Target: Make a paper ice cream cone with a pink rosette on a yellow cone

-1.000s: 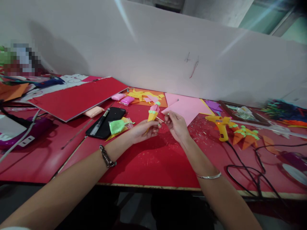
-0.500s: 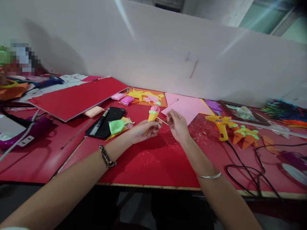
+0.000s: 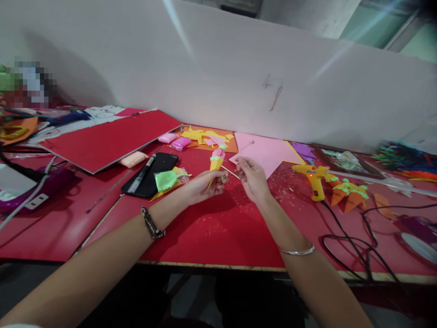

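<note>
My left hand (image 3: 202,186) is closed round the lower part of a small ice-cream-cone craft (image 3: 216,165). It has a yellow cone, a pink top and pale green clay trim, and leans slightly right. A bit of green shows at the left fingertips. Just to the right, my right hand (image 3: 253,181) pinches a thin wooden stick (image 3: 230,171), whose free end points left at the cone. Both hands are above the red tabletop (image 3: 218,241). Behind the left wrist lies a packet of green clay (image 3: 166,181).
A yellow glue gun (image 3: 316,180) with its light lit stands at right, its black cord (image 3: 344,237) looping forward. Orange cone crafts (image 3: 353,197) sit beside it. Pink paper (image 3: 266,155) lies behind. On the left are a black phone (image 3: 164,165) with a pen and a red board (image 3: 112,139).
The cone has tipped and shifted slightly left in my left hand. My right fingers have changed position around the stick, which stays between the hands.
</note>
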A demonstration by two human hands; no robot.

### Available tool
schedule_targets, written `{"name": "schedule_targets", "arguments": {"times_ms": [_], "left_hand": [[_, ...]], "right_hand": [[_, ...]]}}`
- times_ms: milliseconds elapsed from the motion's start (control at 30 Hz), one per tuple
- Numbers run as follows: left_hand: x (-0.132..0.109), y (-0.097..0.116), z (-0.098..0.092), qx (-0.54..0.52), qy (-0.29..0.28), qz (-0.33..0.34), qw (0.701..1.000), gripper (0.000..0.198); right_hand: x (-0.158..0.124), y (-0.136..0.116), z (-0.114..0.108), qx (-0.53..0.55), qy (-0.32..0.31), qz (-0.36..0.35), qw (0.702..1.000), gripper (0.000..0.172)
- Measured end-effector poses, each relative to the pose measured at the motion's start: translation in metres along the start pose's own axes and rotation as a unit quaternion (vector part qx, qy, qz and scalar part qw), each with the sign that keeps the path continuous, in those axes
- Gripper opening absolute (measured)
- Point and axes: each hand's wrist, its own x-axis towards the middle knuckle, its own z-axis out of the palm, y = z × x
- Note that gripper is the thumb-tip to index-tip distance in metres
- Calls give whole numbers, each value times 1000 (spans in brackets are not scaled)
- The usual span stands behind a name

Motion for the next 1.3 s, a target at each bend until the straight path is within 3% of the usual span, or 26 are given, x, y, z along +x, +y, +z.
{"name": "schedule_targets", "arguments": {"times_ms": [267,900,1033,1300], "left_hand": [[0,-2,0,25,24,20,999,7],[-3,-2,1,40,-7,21,999,13],[-2,-2,0,28,-6,19,999,10],[1,-1,0,5,-24,-1,1000,11]], "right_hand": [[-1,2,2,39,-18,18,999,18],[-1,5,2,50,18,21,998,9],[-2,3,3,40,15,30,999,15],[-1,4,3,10,24,-6,1000,10]]}}
